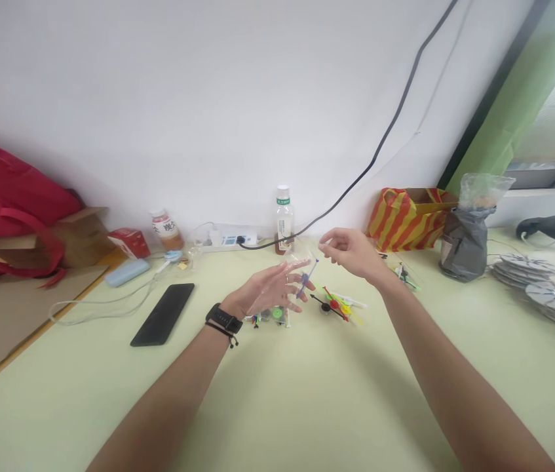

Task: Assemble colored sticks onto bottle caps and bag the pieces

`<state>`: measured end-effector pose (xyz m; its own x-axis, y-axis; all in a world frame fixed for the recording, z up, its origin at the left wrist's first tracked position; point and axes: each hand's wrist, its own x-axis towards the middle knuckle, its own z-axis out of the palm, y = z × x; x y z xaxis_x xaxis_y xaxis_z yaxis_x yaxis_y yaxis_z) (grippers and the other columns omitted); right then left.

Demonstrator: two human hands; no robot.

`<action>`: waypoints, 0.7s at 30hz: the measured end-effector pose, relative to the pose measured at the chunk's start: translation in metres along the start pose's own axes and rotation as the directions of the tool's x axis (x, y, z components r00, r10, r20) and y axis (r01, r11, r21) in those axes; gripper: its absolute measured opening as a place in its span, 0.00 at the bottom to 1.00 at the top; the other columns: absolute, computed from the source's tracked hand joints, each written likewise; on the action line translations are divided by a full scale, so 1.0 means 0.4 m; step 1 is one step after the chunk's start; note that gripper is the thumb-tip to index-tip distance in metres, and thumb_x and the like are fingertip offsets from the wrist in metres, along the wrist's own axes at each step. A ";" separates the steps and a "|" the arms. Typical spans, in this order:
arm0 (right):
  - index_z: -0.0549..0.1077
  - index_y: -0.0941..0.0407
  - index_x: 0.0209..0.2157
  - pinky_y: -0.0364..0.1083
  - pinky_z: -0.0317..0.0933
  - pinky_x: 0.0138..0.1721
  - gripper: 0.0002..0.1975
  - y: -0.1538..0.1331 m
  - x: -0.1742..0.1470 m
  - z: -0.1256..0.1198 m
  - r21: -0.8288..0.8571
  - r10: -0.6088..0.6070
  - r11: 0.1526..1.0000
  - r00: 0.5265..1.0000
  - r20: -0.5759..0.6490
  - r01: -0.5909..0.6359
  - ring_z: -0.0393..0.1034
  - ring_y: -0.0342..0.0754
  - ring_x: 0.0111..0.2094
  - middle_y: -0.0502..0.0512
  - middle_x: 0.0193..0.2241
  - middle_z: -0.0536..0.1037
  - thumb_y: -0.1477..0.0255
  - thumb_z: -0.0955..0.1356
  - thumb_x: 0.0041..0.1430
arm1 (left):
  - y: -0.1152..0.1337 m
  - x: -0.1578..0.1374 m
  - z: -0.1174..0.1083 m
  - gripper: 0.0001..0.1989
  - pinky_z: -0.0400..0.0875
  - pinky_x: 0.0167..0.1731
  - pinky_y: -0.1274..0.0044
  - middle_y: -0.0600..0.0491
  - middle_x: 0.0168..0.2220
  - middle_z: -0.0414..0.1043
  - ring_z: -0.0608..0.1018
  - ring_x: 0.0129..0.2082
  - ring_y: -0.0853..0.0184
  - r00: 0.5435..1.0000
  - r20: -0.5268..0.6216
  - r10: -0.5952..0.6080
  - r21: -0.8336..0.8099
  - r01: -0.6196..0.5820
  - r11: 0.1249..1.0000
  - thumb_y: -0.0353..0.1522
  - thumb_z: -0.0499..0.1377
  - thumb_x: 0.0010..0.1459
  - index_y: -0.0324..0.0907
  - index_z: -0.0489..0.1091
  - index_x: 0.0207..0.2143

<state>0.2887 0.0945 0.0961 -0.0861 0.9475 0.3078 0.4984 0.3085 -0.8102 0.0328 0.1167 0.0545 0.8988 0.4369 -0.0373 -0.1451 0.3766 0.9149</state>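
Pale green table [277, 393], toward its far side:
Left hand [262, 288] spread by blue pointer [303, 280]; right hand [354, 252] curled, pinch impossible to tell.

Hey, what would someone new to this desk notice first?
Probably the red fabric bag at the left edge, then the black cable slanting down the white wall. At the centre, the left hand and right hand are raised above the table, near some colourful pointer-shaped pieces.
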 end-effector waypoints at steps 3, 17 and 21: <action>0.76 0.57 0.36 0.42 0.64 0.27 0.10 0.044 0.009 -0.008 -0.124 0.055 0.991 0.995 0.088 -0.044 0.73 0.46 0.28 0.56 0.29 0.81 0.66 0.68 0.62 | -0.002 -0.001 -0.003 0.31 0.68 0.49 0.60 0.39 0.56 0.69 0.74 0.49 0.54 0.999 -0.046 -0.005 -0.013 0.004 1.000 0.48 0.48 0.71 0.48 0.54 0.71; 0.79 0.58 0.27 0.43 0.61 0.29 0.04 0.169 0.021 0.055 -0.408 0.208 0.913 0.869 0.449 -0.008 0.72 0.47 0.28 0.55 0.28 0.82 0.72 0.70 0.50 | -0.006 -0.003 -0.009 0.29 0.69 0.49 0.59 0.39 0.58 0.68 0.75 0.48 0.55 0.999 -0.028 -0.038 -0.004 0.038 0.999 0.49 0.47 0.71 0.47 0.58 0.68; 0.79 0.57 0.29 0.43 0.63 0.27 0.07 0.142 0.018 0.004 -0.351 0.208 0.936 0.861 0.463 -0.037 0.74 0.48 0.29 0.55 0.28 0.82 0.70 0.69 0.53 | -0.003 -0.006 -0.010 0.29 0.69 0.49 0.59 0.39 0.58 0.69 0.75 0.49 0.55 0.999 -0.013 -0.034 -0.007 0.034 0.999 0.49 0.47 0.71 0.47 0.58 0.68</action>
<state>0.3148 0.1189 0.0514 -0.3705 0.9191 -0.1342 0.7721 0.2244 -0.5945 0.0293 0.1185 0.0521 0.8976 0.4346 -0.0735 -0.1178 0.3972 0.9102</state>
